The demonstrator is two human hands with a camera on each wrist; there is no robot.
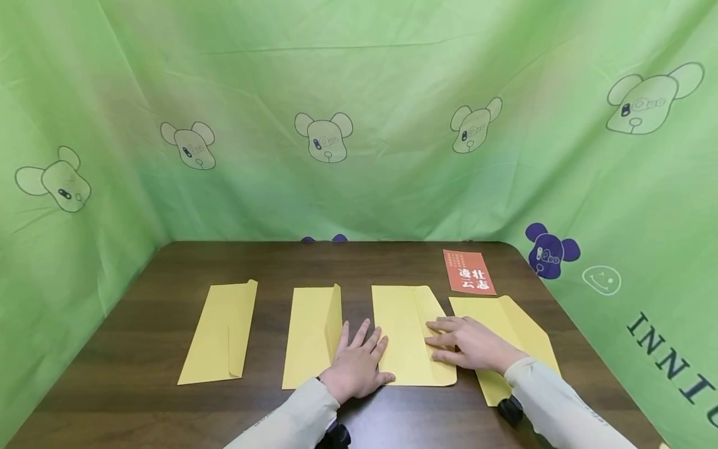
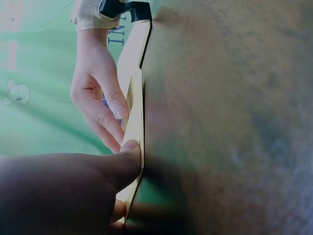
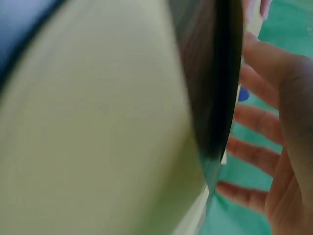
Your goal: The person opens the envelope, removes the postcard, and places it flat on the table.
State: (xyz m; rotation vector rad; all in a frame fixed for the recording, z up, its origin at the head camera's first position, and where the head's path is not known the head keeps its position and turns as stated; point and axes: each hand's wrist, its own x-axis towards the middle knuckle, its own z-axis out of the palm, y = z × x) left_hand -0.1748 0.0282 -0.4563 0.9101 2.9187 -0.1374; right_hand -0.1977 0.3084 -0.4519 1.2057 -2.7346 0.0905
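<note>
A yellow paper envelope (image 1: 397, 324) lies flat in front of me in the head view, its flap side to the right. My left hand (image 1: 354, 366), fingers spread, is at its left edge, with the thumb over the bottom corner. On the right, my right hand (image 1: 477, 343) rests its extended fingertips on the flap side (image 1: 440, 368). The left wrist view shows the left thumb (image 2: 128, 159) pressing the envelope's near edge. Under the right wrist lies another yellow envelope (image 1: 527, 330), partly covered by the hand and sleeve.
Further left on the brown wooden table (image 1: 140, 399) lie a yellow envelope with its flap raised (image 1: 305, 330) and one folded over (image 1: 215, 330). A red card with white characters (image 1: 470, 272) is at the back right. Green printed cloth (image 1: 252, 75) surrounds the table.
</note>
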